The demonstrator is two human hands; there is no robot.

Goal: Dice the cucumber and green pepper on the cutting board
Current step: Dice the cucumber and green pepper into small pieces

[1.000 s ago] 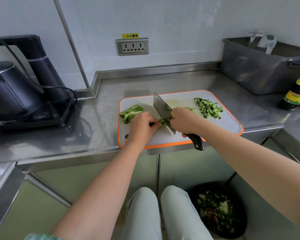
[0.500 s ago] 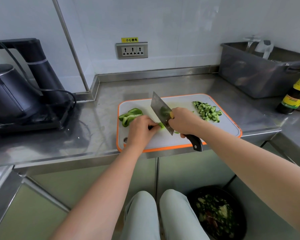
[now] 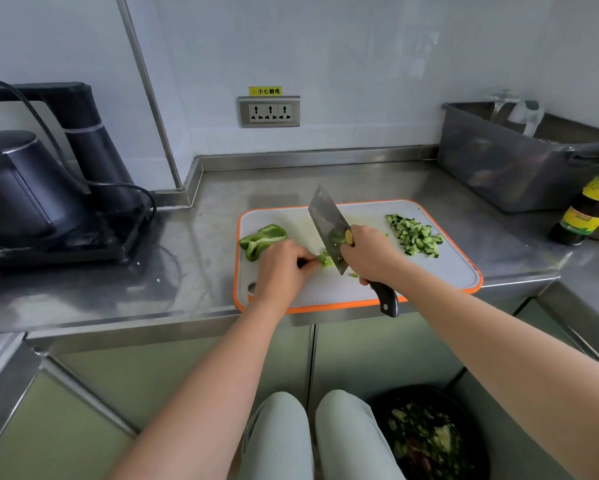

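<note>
Two hands work on the cutting board (image 3: pixel 447 271): the left hand (image 3: pixel 284 268) pins a green pepper strip (image 3: pixel 325 260) so it stays put, the right hand (image 3: pixel 372 254) clenches the knife (image 3: pixel 327 225), diced cucumber (image 3: pixel 414 234) far right.

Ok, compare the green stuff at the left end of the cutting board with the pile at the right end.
The green pepper pieces are a few large, curved, glossy chunks not yet diced; the diced cucumber is many small cubes, already cut. The pepper pieces are an even bright green; the cucumber shows dark skin and pale flesh. The pepper pieces lie just beyond the left hand; the cucumber sits apart from both hands. Both lie on the cutting board.
</note>
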